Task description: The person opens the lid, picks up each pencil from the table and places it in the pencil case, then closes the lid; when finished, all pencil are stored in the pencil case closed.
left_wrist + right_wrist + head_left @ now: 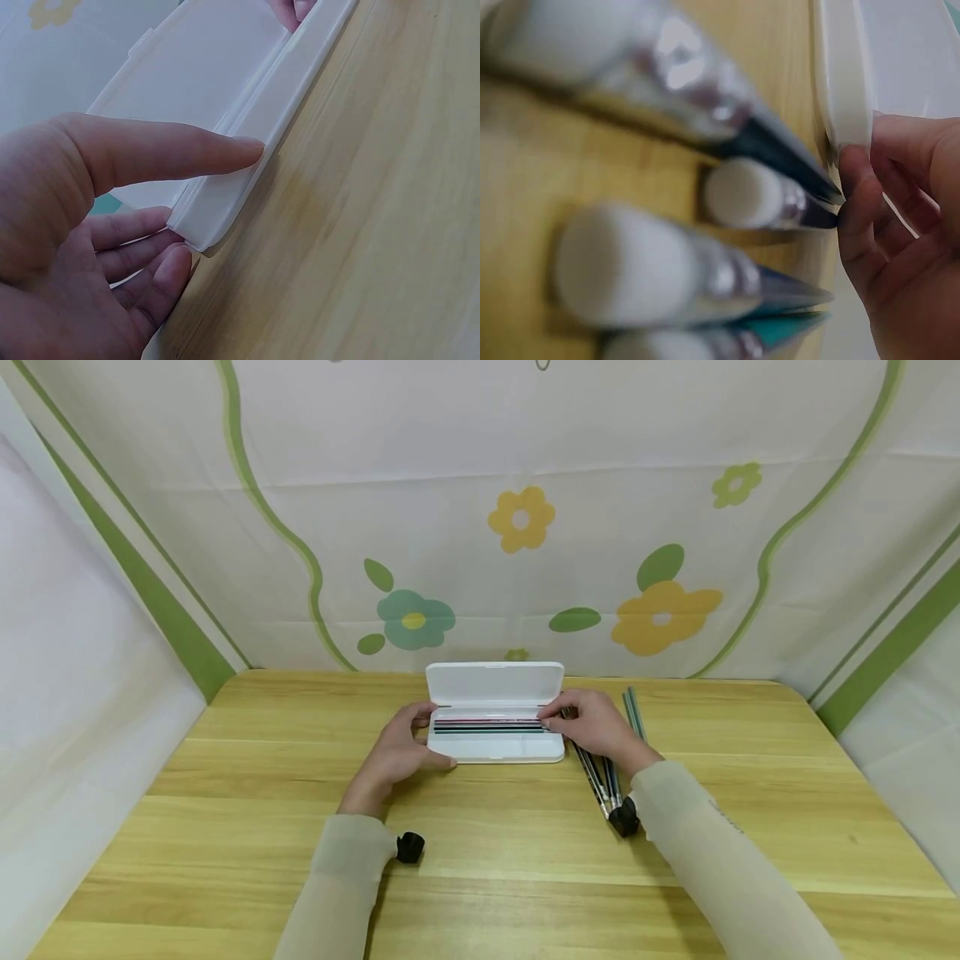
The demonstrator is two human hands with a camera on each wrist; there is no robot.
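A white pencil case (495, 748) lies with its lid (495, 683) raised at the back. Several pencils (487, 727), one reddish and others dark, lie lengthwise inside it. My left hand (401, 750) grips the case's left end, thumb along the front wall (232, 161) and fingers around the corner. Over the right end, my right hand (592, 722) pinches the end of a pencil between thumb and index finger. In the right wrist view, the right hand's other fingers (859, 199) are bent beside the case's end; the pinched tip is hidden there.
Loose dark pencils (592, 777) with white erasers lie right of the case, partly beneath the right wrist. Greenish pencils (633, 710) point toward the back. A flowered cloth (480, 568) hangs behind the wooden table (225, 827).
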